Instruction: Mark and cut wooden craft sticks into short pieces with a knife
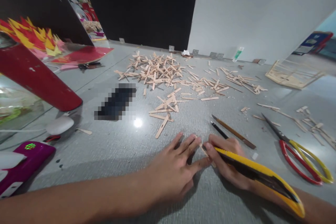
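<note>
A yellow-and-black utility knife (252, 164) lies in my right hand (225, 171), its handle slanting back over my wrist. My fingers close around its front end, low over the table. Under the blade end is a small wooden craft stick (204, 150). Fingertips of my left hand (175, 166) press this stick against the table, with the thumb near its lower end. The blade tip is too small to make out. Just beyond my right hand lie a black pen (219, 130) and a pointed brown tool (235, 132).
Loose craft sticks (157, 73) are heaped at the back. Red-and-yellow-handled scissors (288, 141) lie at the right, below a small wooden frame (286, 82). Leftward are a blurred dark object (115, 103), a red cylinder (39, 73) and a purple device (31, 161).
</note>
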`<action>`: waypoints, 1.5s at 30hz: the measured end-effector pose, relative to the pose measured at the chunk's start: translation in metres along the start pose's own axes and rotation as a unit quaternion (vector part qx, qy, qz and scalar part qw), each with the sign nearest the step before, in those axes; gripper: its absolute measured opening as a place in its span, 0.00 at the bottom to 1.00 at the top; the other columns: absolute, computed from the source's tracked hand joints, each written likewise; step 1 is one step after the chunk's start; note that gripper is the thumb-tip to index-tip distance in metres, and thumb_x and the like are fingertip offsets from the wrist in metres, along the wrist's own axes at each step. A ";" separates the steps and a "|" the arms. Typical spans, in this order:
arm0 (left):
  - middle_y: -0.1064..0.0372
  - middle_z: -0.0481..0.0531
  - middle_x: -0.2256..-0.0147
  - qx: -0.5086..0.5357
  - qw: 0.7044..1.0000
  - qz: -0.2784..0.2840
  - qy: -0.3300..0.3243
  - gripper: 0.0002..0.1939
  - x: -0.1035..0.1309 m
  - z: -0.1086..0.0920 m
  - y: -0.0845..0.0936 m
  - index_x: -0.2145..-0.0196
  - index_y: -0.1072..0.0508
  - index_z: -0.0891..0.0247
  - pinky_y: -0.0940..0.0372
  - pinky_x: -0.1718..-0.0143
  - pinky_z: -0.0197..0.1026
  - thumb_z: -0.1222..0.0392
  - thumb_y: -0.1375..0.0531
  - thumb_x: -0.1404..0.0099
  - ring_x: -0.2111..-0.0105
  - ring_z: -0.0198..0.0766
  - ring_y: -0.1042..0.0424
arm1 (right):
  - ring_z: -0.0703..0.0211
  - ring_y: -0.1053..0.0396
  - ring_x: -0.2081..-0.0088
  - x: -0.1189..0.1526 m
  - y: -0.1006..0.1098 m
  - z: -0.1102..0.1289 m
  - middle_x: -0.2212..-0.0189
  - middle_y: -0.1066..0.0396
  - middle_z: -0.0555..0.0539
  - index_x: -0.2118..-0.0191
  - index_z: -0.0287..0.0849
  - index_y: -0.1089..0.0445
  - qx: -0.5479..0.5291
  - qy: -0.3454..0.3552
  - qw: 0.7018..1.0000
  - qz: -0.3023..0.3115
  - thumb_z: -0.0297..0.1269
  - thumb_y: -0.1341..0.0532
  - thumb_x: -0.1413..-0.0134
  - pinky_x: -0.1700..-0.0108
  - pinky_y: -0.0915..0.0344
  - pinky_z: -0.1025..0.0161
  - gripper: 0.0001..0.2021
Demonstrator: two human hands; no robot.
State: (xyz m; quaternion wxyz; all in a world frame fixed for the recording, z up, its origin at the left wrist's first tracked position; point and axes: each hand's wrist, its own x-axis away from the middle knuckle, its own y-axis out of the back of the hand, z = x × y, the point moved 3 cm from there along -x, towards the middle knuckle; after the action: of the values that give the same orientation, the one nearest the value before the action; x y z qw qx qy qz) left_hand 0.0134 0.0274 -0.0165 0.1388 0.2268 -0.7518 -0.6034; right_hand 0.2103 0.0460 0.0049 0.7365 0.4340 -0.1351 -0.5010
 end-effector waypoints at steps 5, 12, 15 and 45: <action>0.60 0.64 0.22 0.004 1.000 -0.001 0.004 0.35 0.000 0.001 -0.002 0.23 0.52 0.54 0.60 0.24 0.65 0.53 0.45 0.21 0.22 0.57 0.59 | 0.63 0.41 0.82 0.001 -0.001 0.000 0.81 0.43 0.58 0.70 0.50 0.45 0.007 -0.009 1.000 0.008 0.40 0.50 0.22 0.75 0.44 0.61 0.18; 0.59 0.65 0.22 -0.001 1.000 0.006 0.006 0.34 -0.001 0.001 0.001 0.22 0.54 0.54 0.58 0.25 0.64 0.54 0.47 0.19 0.23 0.57 0.59 | 0.64 0.40 0.81 0.004 -0.001 -0.002 0.80 0.43 0.58 0.69 0.50 0.43 0.008 -0.004 1.000 0.014 0.41 0.49 0.22 0.74 0.43 0.63 0.17; 0.57 0.67 0.23 -0.008 1.000 0.009 0.005 0.36 0.000 0.000 0.003 0.21 0.58 0.55 0.58 0.25 0.64 0.54 0.46 0.20 0.23 0.57 0.59 | 0.64 0.41 0.82 0.004 0.000 -0.004 0.80 0.44 0.58 0.70 0.49 0.44 0.002 -0.002 1.000 0.011 0.41 0.49 0.22 0.74 0.45 0.63 0.18; 0.66 0.68 0.22 0.010 1.000 0.008 -0.001 0.38 0.002 -0.003 0.000 0.22 0.56 0.56 0.59 0.24 0.64 0.56 0.43 0.21 0.22 0.60 0.63 | 0.64 0.40 0.78 -0.008 0.012 -0.005 0.80 0.38 0.56 0.73 0.47 0.39 -0.036 -0.062 0.997 0.006 0.49 0.46 0.24 0.74 0.42 0.63 0.22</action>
State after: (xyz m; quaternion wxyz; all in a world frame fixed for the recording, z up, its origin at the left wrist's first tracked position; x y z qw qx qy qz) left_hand 0.0135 0.0241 -0.0161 0.1401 0.2216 -0.7599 -0.5948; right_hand 0.2173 0.0572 0.0128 0.7449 0.3744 -0.1652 -0.5270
